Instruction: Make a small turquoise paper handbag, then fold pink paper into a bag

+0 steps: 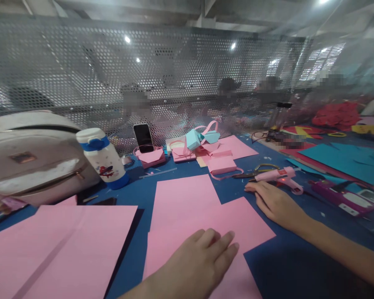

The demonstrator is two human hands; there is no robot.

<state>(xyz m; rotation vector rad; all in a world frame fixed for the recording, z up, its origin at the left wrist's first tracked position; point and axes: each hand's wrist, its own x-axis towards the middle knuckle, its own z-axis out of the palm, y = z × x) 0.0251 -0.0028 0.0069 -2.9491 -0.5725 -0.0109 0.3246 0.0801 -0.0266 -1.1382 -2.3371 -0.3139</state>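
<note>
Across the lower frame, the blue table bears the cut pink sheet. My left hand rests flat on it, fingers loose, gripping nothing. Right of centre, my right hand lies open, fingertips just beside the pink glue gun.

Two hands, one glue gun, one pair of scissors, one bottle, one phone, one bag.
</note>
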